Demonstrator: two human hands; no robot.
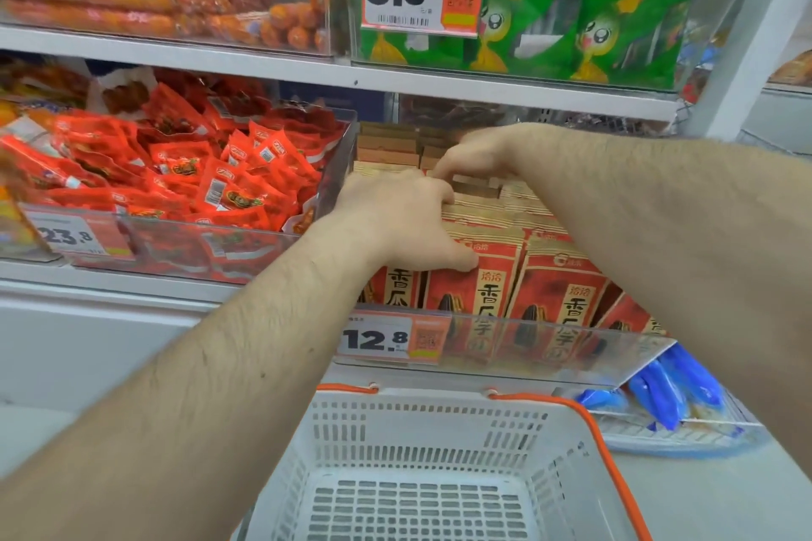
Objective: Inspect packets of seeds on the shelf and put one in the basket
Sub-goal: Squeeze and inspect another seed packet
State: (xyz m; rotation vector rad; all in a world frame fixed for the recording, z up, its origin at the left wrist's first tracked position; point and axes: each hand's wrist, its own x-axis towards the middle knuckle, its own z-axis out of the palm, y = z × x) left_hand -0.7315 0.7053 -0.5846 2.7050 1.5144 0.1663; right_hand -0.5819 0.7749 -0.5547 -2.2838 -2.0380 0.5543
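A white store shelf [307, 72] fills the view, and below it stands a white plastic basket [422, 422] with an orange handle, holding nothing. Straight ahead of the fingers, red and tan sunflower seed packets [558, 294] stand upright in rows behind a clear shelf guard. The left hand [395, 220] grips the top edge of the front packets, fingers curled over the tan tops and thumb pressed on a red front panel. Just behind it, the right hand [479, 154] reaches deeper, its fingers bent down onto packet tops further back; whether they pinch one cannot be told. Left of the fingers lies a bin of small red snack pouches [197, 171]. Below the left thumb hangs a price tag [391, 338] reading 12.8.
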